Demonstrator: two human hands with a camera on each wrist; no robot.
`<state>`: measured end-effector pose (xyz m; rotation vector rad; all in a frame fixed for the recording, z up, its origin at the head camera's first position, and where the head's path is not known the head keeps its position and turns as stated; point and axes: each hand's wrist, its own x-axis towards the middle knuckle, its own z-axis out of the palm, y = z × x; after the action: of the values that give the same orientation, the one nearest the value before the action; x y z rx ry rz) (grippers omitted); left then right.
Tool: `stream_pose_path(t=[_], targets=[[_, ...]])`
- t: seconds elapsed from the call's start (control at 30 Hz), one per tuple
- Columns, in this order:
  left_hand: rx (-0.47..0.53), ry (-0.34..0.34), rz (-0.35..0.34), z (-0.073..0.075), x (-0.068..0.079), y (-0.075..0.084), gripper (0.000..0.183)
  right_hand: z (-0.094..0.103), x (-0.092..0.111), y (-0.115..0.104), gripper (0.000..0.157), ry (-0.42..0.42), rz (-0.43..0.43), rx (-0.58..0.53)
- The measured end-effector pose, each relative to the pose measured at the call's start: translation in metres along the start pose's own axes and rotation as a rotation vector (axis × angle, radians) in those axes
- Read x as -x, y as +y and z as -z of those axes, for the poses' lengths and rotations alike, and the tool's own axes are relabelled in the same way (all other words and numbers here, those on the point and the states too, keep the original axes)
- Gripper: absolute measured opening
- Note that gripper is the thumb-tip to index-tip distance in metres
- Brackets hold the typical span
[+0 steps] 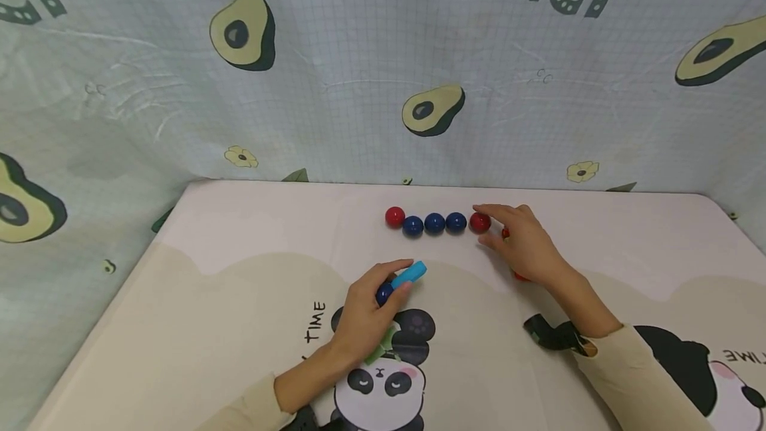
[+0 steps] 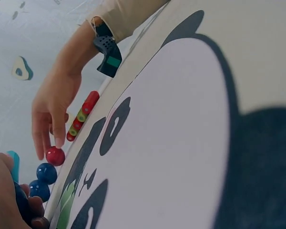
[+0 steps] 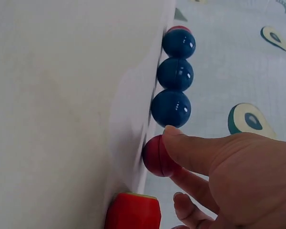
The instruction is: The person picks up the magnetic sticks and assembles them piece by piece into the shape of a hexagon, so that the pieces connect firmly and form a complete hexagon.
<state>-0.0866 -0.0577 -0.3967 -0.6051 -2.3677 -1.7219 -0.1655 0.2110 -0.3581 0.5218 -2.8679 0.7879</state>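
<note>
A row of glossy balls lies near the table's back edge: a red ball (image 1: 395, 217) at the left end, then three blue balls (image 1: 434, 223). At the row's right end, my right hand (image 1: 529, 245) pinches another red ball (image 1: 480, 222) between thumb and fingers, low at the table surface. A small gap parts this ball from the nearest blue one. My left hand (image 1: 366, 314), nearer the front, holds a dark blue ball (image 1: 384, 294) together with a light blue stick-like piece (image 1: 410, 274). The fingers cover part of both.
Beside the right hand, a line of red and green pieces (image 2: 81, 116) lies on the table, mostly hidden in the head view. One red piece (image 3: 133, 212) shows close up in the right wrist view. An avocado-print sheet (image 1: 335, 118) rises behind the table (image 1: 239, 218).
</note>
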Motion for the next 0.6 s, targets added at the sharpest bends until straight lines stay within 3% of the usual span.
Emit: stream_pose_path(t=[0.37, 0.6], targets=[[-0.002, 0.002, 0.035, 0.0011, -0.0002, 0.0002, 0.028, -0.0035, 0.0003, 0.0026, 0.038, -0.023, -0.05, -0.005], [-0.012, 0.059, 0.057, 0.0019, -0.0005, -0.0002, 0.028, -0.0031, 0.0008, 0.0039, 0.037, -0.034, -0.054, -0.043]])
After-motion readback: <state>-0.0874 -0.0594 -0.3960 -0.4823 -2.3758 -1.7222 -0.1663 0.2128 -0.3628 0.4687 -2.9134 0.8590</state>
